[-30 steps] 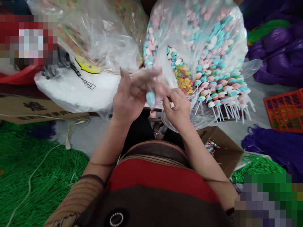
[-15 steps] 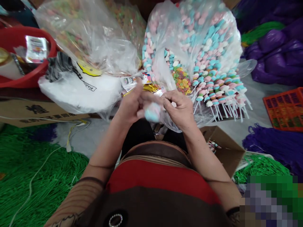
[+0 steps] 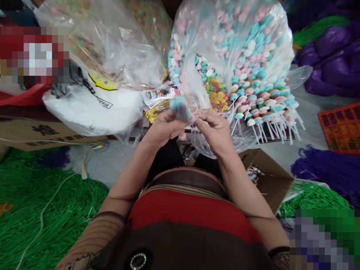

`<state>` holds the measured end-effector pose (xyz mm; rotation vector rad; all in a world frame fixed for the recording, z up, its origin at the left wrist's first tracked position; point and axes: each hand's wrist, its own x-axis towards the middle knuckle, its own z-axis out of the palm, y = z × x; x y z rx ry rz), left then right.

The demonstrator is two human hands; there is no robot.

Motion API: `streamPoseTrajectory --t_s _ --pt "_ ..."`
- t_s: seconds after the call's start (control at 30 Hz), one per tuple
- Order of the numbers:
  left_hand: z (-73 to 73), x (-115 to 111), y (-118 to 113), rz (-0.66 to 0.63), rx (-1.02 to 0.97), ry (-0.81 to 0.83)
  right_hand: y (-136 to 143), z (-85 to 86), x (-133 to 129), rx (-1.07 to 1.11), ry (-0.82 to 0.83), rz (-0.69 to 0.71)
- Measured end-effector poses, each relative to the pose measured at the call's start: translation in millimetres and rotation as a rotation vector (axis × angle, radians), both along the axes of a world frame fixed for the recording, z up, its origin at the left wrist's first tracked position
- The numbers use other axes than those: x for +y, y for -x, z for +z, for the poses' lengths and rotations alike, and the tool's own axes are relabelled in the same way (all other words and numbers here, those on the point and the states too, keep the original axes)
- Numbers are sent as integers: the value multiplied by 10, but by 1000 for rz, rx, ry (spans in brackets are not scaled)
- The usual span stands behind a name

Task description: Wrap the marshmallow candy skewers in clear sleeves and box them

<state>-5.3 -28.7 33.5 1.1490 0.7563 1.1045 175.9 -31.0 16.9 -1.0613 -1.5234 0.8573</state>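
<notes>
A blurred gummy candy skewer (image 3: 180, 108), blue and pink, is held up between my hands above the table's front edge. My left hand (image 3: 168, 126) is closed around its lower side with fingers and thumb. At its right end, my right hand (image 3: 214, 126) pinches the narrow part; whether that is stick or wrapper I cannot tell. Just beyond my left hand lie gold twist ties (image 3: 157, 111) and printed wrappers (image 3: 158, 96). Finished-looking candy skewers (image 3: 264, 103) with white sticks are piled to the right of my right hand.
Big clear bags of pink-and-blue candies (image 3: 253, 45) and ring candies (image 3: 84, 41) stand behind. Loose ring candies (image 3: 216, 93) lie between. A white printed bag (image 3: 95, 108) sits left. Below right is a cardboard box (image 3: 271, 180); an orange crate (image 3: 341, 127) stands farther right. Green cords (image 3: 56, 217) cover the floor left.
The candy skewer has swung upward and now points away from me. My left hand has turned from above it to gripping it from below. My right hand has stayed nearly in place.
</notes>
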Motion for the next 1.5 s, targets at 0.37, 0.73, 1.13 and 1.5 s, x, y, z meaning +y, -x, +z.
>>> streamPoseTrajectory --t_s 0.37,0.73,1.13,1.5 --pt "-275 -257 -385 -145 879 -948 -284 153 -294 361 446 -51" --pt "-392 290 185 293 1294 -458 -2641 -563 -1223 -757 500 -1248" --pt "-550 529 -285 197 1586 -356 -2136 -453 -1068 -765 -41 -762" --pt "-694 613 -91 430 1353 -572 -962 -117 -619 -192 172 -350"
